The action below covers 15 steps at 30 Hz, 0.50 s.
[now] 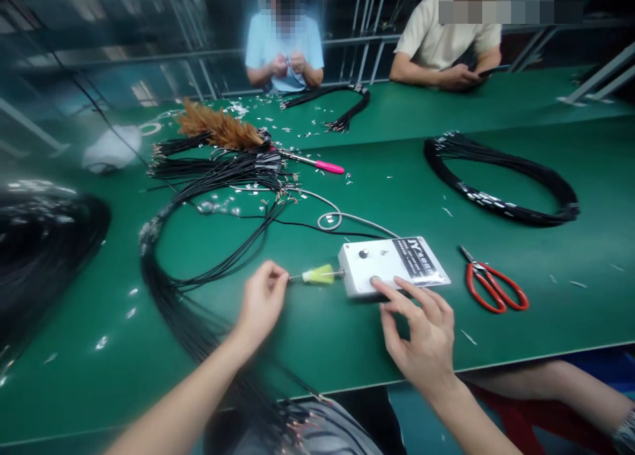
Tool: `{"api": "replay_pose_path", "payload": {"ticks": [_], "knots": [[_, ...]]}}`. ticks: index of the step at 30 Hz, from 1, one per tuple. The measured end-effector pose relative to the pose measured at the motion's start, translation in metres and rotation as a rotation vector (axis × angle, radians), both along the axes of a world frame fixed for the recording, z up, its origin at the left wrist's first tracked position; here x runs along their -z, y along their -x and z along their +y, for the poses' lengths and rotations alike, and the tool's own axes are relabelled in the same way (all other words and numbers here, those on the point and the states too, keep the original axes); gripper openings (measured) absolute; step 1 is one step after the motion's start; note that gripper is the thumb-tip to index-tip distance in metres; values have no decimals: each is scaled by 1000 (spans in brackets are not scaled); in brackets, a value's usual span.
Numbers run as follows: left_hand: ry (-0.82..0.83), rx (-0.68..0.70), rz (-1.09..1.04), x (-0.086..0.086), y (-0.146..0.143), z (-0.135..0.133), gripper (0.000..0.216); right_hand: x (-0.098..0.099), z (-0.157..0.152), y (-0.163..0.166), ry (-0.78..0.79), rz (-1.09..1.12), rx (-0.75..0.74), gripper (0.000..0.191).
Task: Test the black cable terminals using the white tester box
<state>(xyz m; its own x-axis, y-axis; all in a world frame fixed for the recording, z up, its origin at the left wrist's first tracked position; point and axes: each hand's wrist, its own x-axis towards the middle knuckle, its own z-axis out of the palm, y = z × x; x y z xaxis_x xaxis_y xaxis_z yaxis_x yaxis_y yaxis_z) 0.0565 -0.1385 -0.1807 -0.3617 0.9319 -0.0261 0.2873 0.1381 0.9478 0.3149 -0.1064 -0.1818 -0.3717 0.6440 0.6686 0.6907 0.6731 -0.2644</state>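
Observation:
A small white box (391, 264) with a knob and a black label sits on the green table (347, 336) in front of me. A yellow-green nozzle (320, 275) sticks out of its left side. My left hand (260, 303) is pinched on a thin wire end right at the nozzle's tip. My right hand (421, 329) rests by the box's front edge, fingers spread, index fingertip touching the box. A large bundle of black wires (173, 289) curves from the table's middle down past my left arm.
Red-handled scissors (491, 286) lie right of the box. A coiled black wire bundle (501, 177) lies at the right; a feather duster (223, 129) with pink handle at the back. Two people sit across the table. Metal scraps scatter the surface.

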Motion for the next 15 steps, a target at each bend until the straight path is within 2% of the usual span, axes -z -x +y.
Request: {"api": "replay_pose_path", "payload": {"ticks": [4,8,10,12,15], "knots": [[-23,15,-65,-3,4,-5,14,-6,-9,5,30,86,-78,25],[-20,124,-101,-9,6,-14,21,-10,-35,26,208,46,-365,21],[20,211,2,-11,7,-24,25,-2,-50,43,300,-28,-507,15],[85,313,191,-13,9,-36,20,14,-63,62,211,-26,-492,32],[184,435,503,-21,18,-53,15,44,-73,85,70,-35,-378,25]]}}
